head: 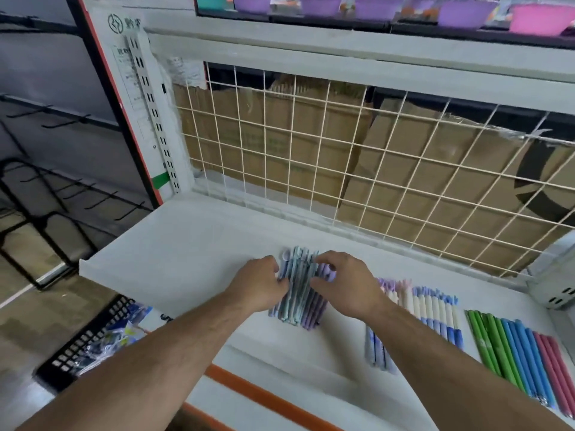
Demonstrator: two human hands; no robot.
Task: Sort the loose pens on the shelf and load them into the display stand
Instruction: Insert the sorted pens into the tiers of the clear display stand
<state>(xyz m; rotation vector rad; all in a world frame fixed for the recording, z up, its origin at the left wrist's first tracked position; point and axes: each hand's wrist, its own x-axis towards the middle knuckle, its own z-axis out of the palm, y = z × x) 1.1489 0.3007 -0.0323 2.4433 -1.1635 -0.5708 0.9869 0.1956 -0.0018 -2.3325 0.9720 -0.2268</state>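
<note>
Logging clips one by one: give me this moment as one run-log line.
stage: sorting | left hand: grips pen bundle | right hand: grips same bundle | shelf: sorted pen rows lie right | display stand: unseen

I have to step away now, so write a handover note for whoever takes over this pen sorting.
Left grip and right grip hold the teal-and-purple pen bundle between them on the white shelf.
Done: a pastel row and a green, blue and pink row lie sorted further right.
Left: square up this bundle, sort the few loose pens to its right, load everything. No display stand is in view.
</note>
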